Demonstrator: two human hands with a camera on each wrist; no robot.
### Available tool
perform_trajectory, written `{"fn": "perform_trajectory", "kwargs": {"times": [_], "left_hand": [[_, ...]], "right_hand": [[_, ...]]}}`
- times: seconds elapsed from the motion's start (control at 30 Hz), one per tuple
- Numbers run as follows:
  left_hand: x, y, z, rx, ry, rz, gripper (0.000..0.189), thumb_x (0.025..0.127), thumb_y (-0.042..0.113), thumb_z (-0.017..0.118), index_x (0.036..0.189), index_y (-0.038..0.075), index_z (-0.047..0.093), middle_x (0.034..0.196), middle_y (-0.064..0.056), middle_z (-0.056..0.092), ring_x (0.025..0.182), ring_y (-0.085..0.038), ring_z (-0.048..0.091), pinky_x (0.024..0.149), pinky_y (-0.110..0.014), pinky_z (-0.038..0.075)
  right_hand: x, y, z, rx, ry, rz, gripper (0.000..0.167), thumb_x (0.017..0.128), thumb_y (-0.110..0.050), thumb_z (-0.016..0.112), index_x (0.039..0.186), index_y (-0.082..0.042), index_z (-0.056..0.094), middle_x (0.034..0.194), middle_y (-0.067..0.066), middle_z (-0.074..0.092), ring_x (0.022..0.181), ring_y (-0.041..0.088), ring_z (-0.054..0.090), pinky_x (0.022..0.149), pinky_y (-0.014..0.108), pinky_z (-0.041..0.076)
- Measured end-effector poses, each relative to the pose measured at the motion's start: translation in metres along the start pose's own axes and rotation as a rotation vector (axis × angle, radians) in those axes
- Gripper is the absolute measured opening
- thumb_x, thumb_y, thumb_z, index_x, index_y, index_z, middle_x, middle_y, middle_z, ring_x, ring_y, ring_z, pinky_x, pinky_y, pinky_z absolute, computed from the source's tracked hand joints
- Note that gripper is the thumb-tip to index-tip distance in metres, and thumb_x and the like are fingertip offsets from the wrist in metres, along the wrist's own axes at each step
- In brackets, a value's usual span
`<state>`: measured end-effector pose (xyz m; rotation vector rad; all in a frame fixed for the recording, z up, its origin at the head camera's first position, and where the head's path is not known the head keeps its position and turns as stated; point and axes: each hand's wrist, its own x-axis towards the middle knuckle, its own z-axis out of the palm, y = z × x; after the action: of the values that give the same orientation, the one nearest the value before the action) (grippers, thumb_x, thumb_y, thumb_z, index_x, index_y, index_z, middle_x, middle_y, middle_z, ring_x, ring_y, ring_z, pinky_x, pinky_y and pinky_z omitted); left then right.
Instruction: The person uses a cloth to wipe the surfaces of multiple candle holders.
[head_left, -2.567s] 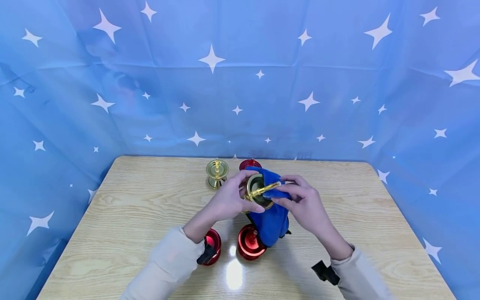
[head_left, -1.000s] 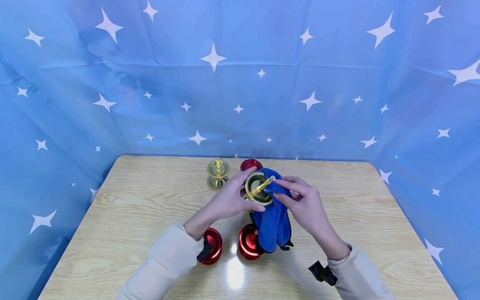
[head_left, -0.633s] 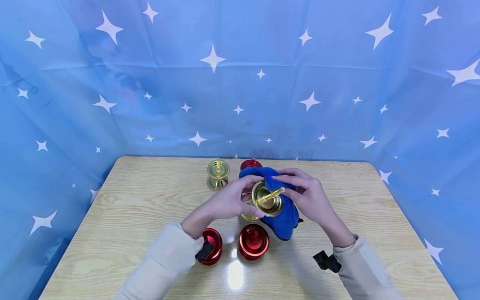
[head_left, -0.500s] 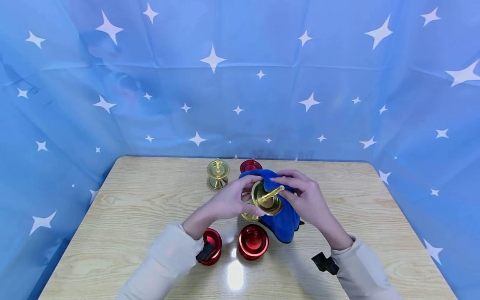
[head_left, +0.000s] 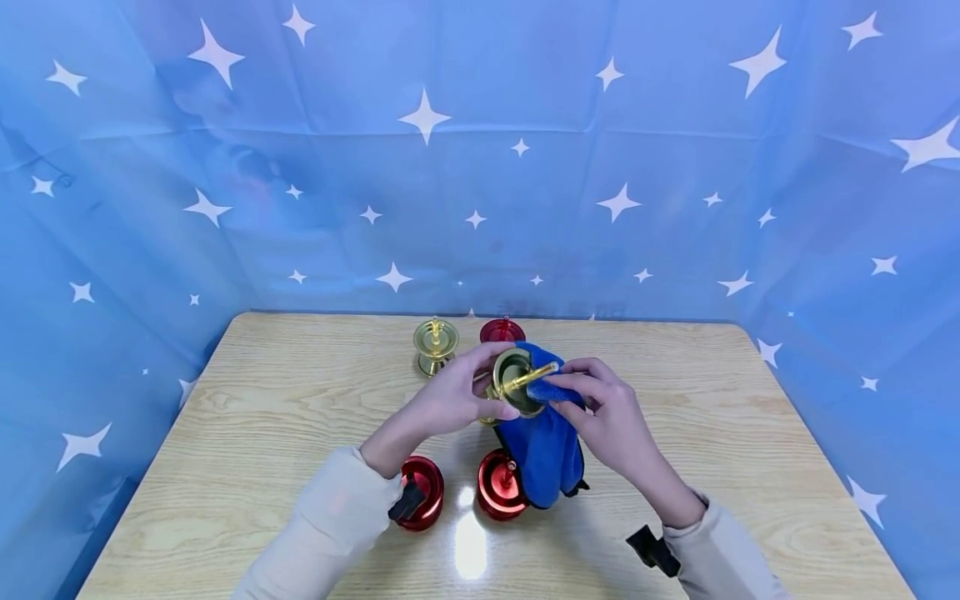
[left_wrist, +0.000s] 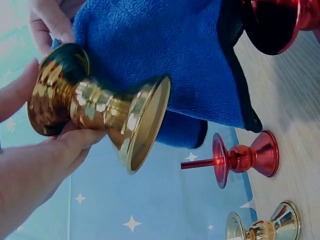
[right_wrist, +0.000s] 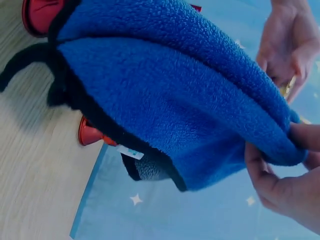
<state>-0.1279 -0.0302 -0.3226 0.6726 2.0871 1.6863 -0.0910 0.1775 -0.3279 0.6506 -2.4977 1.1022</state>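
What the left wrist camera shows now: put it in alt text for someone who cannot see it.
A left hand grips a tilted gold candle holder in front of a blue plush cloth, which a right hand pinches. To the right, a red candle holder and another gold one stand on a wood-grain table; a second red one is cut off.

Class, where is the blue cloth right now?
In the head view, the blue cloth hangs from the right hand, right of and below the gold holder in the left hand.
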Motion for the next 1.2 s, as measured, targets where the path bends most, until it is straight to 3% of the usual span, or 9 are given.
{"fn": "perform_trajectory", "kwargs": {"times": [0.2,0.33,0.47,0.6,0.7,0.8,0.97,1.03,1.2], "left_hand": [[-0.003,0.001,-0.002,-0.008,-0.127,0.018,0.068,0.081,-0.002,0.065,0.139,0.002,0.028,0.128,-0.013,0.05,0.118,-0.021,0.047,0.1,-0.033,0.036],[-0.003,0.001,-0.005,-0.067,-0.14,0.065,0.062,0.083,-0.005,0.061,0.134,-0.002,0.027,0.122,-0.019,0.053,0.109,-0.024,0.054,0.093,-0.033,0.043],[-0.003,0.001,-0.009,-0.126,-0.157,0.107,0.056,0.086,-0.007,0.056,0.133,-0.005,0.027,0.12,-0.023,0.053,0.104,-0.027,0.056,0.085,-0.03,0.046],[-0.002,-0.001,-0.011,-0.169,-0.199,0.136,0.058,0.088,-0.007,0.053,0.137,-0.005,0.024,0.124,-0.025,0.05,0.109,-0.028,0.053,0.089,-0.03,0.044],[-0.003,-0.002,-0.011,-0.143,-0.215,0.16,0.065,0.086,-0.005,0.057,0.14,-0.004,0.02,0.128,-0.023,0.047,0.114,-0.027,0.05,0.094,-0.031,0.041],[-0.003,0.0,-0.005,-0.017,-0.145,0.145,0.077,0.081,0.004,0.068,0.142,0.0,0.02,0.13,-0.016,0.047,0.114,-0.021,0.049,0.095,-0.028,0.04],[-0.003,0.003,0.006,0.202,0.046,0.104,0.086,0.073,0.019,0.078,0.141,0.005,0.028,0.128,-0.01,0.047,0.112,-0.02,0.05,0.093,-0.033,0.042],[-0.002,0.004,0.008,0.195,0.088,0.104,0.085,0.071,0.018,0.079,0.14,0.005,0.03,0.129,-0.01,0.047,0.113,-0.021,0.05,0.094,-0.034,0.042],[0.0,0.004,0.01,0.007,0.135,0.083,0.076,0.072,0.003,0.077,0.134,0.001,0.032,0.126,-0.014,0.048,0.115,-0.024,0.05,0.095,-0.032,0.041]], "right_hand": [[0.006,0.003,-0.003,0.033,-0.026,0.016,0.026,0.071,0.014,0.069,0.093,0.0,0.07,0.099,0.012,0.06,0.069,0.016,0.053,0.051,0.022,0.043],[0.01,0.002,-0.006,0.096,-0.043,0.094,0.027,0.075,0.011,0.067,0.099,-0.002,0.069,0.103,0.012,0.06,0.076,0.019,0.057,0.06,0.024,0.05],[0.011,-0.001,-0.006,0.184,-0.054,0.204,0.025,0.08,0.007,0.065,0.104,0.0,0.067,0.106,0.013,0.059,0.092,0.025,0.059,0.076,0.035,0.052],[0.01,-0.003,-0.006,0.217,-0.039,0.257,0.024,0.081,0.005,0.064,0.104,0.0,0.067,0.105,0.011,0.059,0.092,0.023,0.058,0.077,0.035,0.052],[0.01,-0.003,-0.006,0.207,-0.022,0.262,0.023,0.081,0.004,0.065,0.102,-0.001,0.067,0.103,0.009,0.06,0.089,0.019,0.057,0.076,0.034,0.052],[0.01,-0.004,-0.006,0.192,-0.017,0.26,0.022,0.08,0.004,0.066,0.101,-0.002,0.067,0.102,0.008,0.061,0.088,0.018,0.057,0.075,0.036,0.053],[0.009,-0.007,-0.006,0.2,0.002,0.269,0.021,0.081,0.002,0.066,0.101,0.0,0.067,0.102,0.01,0.061,0.09,0.023,0.059,0.077,0.043,0.051],[0.009,-0.009,-0.006,0.212,0.011,0.273,0.021,0.081,0.001,0.066,0.102,0.002,0.066,0.103,0.011,0.061,0.091,0.024,0.059,0.078,0.044,0.05],[0.01,-0.01,-0.005,0.214,0.019,0.257,0.024,0.08,0.004,0.066,0.104,0.003,0.066,0.104,0.012,0.059,0.093,0.025,0.059,0.078,0.04,0.051]]}}
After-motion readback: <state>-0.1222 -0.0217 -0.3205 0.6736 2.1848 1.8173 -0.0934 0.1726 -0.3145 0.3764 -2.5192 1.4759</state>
